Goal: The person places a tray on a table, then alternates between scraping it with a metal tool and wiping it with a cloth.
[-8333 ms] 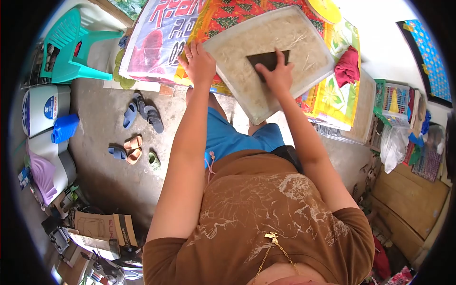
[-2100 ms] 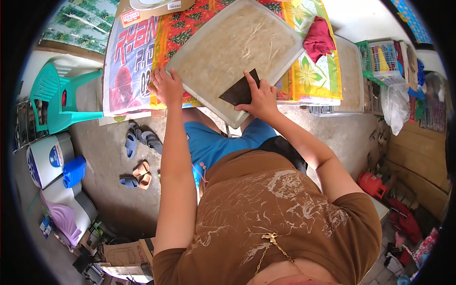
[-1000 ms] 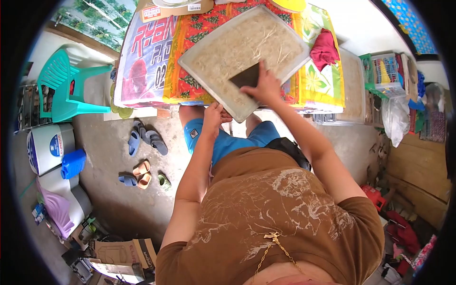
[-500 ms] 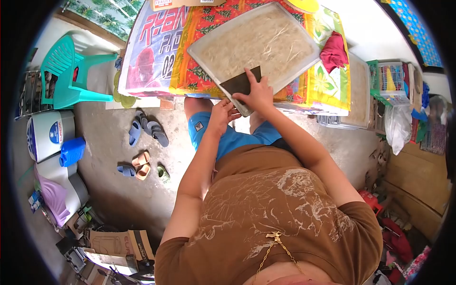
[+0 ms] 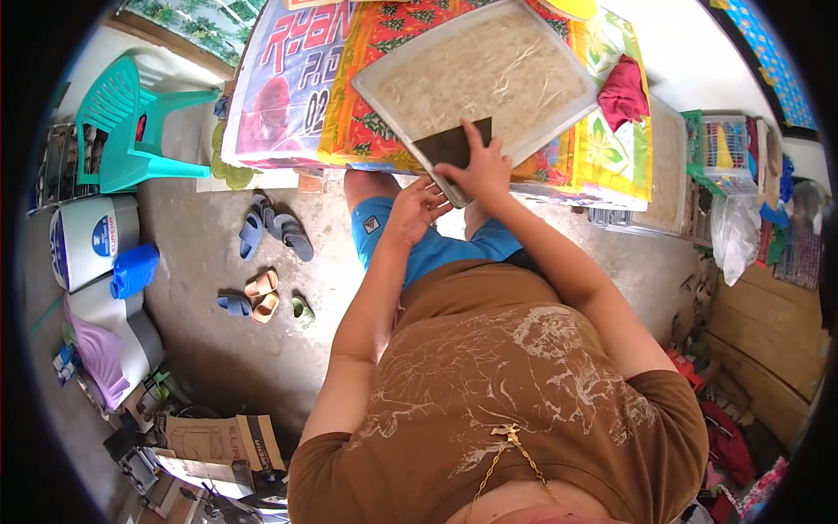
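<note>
A large rectangular tray point(image 5: 362, 85) with a pale rim and a beige, wrinkled surface lies at an angle on the covered table, its near corner reaching over the table's edge. Across that corner lies a dark, flat piece point(image 5: 434, 147). My right hand point(image 5: 480, 168) rests on this piece and the tray's corner, fingers spread, the index finger pointing up along the dark piece. Just left of the corner is my left hand point(image 5: 419, 208), palm turned up, its fingers loosely apart at the tray's edge with nothing visible in them.
The table wears a patterned cloth point(image 5: 342, 131). A dark red cloth point(image 5: 623, 94) lies right of the tray, with a yellow round thing point(image 5: 572, 7) behind. Green chair point(image 5: 131, 131) at left; slippers point(image 5: 292, 236) on the floor. Plastic baskets point(image 5: 723, 148) stand at right.
The whole view has shifted slightly, so the table and tray appear a little further right and up. My hands keep nearly the same places at the tray's corner.
</note>
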A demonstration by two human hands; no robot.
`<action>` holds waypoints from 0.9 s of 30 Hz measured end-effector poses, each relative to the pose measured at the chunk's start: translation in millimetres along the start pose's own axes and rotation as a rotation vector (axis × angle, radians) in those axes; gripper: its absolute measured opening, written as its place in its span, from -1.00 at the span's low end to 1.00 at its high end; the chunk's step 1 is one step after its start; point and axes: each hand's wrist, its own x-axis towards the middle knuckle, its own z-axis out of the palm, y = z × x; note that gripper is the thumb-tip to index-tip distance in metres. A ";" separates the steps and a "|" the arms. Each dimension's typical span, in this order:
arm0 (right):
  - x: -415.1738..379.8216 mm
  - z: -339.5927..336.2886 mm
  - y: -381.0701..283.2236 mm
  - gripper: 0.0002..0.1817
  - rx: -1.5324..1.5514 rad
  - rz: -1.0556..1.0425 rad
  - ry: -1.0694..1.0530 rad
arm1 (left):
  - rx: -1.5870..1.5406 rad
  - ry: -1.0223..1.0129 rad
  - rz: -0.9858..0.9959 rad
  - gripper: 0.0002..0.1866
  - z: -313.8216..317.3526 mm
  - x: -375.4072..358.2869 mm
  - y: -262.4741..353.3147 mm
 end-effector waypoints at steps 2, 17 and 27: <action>-1.9 2.0 0.1 0.13 0.010 -0.004 0.012 | -0.013 -0.004 -0.007 -0.46 -2.7 2.4 -1.4; 29.3 -2.3 14.6 0.12 0.216 0.108 -0.006 | 0.017 0.010 -0.039 -0.51 -1.0 -0.6 2.0; 62.5 -1.2 6.8 0.16 -0.053 -0.025 0.032 | 0.324 0.155 0.036 -0.63 5.3 8.7 -6.0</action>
